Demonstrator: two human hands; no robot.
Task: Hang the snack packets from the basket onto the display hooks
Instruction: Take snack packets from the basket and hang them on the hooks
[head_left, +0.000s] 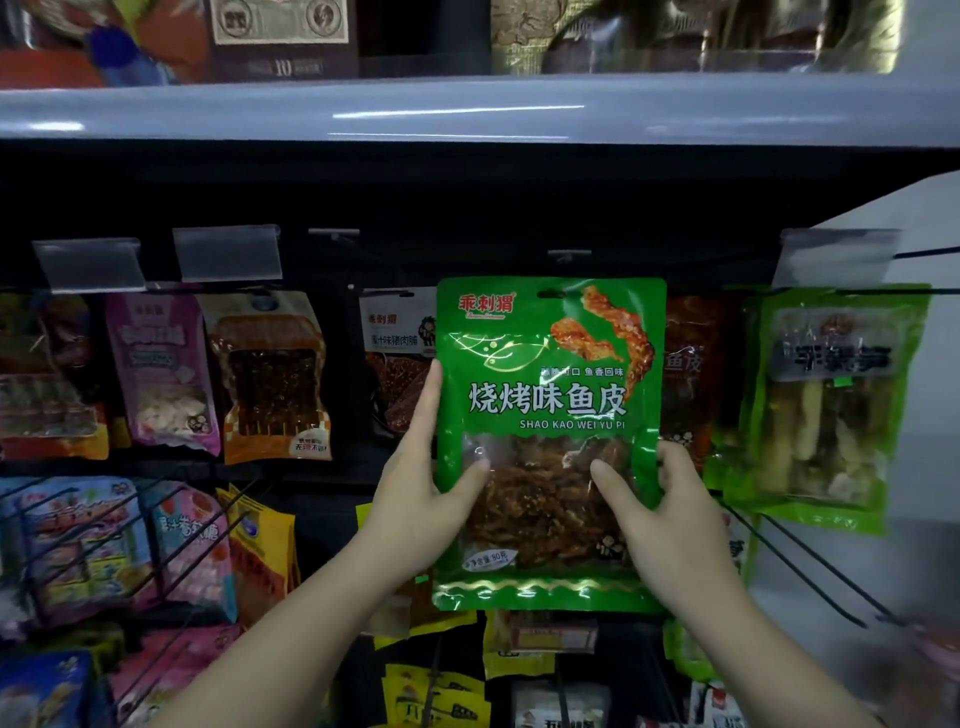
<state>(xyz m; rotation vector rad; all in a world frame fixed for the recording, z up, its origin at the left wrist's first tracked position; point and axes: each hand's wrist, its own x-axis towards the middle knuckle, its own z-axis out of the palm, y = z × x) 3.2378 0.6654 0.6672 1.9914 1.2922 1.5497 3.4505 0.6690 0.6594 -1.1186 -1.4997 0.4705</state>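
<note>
A green snack packet (550, 395) with white lettering and a clear window is held upright in front of the display wall. My left hand (423, 483) grips its left edge, thumb on the front. My right hand (657, 512) grips its right edge, thumb across the window. The packet's top hang hole sits just below a hook's label holder (569, 255). The basket is out of view.
Other packets hang in a row: pink (161, 374), orange (270, 374), a white-topped one (397, 358) and a light green one (826, 405) at the right. Black wire hooks (810, 566) jut out at lower right. A grey shelf edge (467, 111) runs overhead.
</note>
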